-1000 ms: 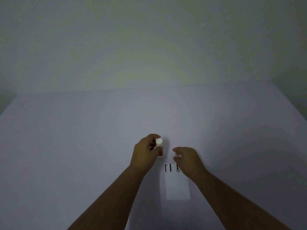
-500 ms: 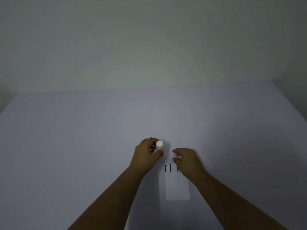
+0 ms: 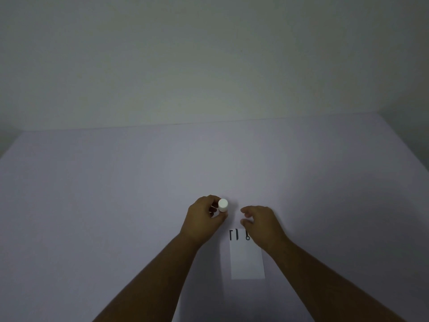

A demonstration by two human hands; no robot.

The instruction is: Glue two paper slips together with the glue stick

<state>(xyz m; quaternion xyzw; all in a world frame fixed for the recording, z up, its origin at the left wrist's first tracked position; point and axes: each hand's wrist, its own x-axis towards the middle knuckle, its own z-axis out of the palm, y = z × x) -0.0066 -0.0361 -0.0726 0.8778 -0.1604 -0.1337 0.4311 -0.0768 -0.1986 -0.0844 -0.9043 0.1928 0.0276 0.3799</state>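
Note:
My left hand (image 3: pixel 201 217) is closed around a glue stick (image 3: pixel 223 205), and only its white cap shows above my fingers. Just to the right hovers my right hand (image 3: pixel 261 223), its fingers curled and apart, holding nothing. A white paper slip (image 3: pixel 247 260) with black marks along its far edge lies flat on the table, right below my right hand, which hides its far right corner. Only one slip is visible.
A pale lilac table (image 3: pixel 116 205) fills the lower half of the view. A plain wall (image 3: pixel 209 66) rises behind its far edge. The scene is dimly lit.
The glue stick has sunk deeper into my left fist, so its red body no longer shows. My right hand has barely moved.

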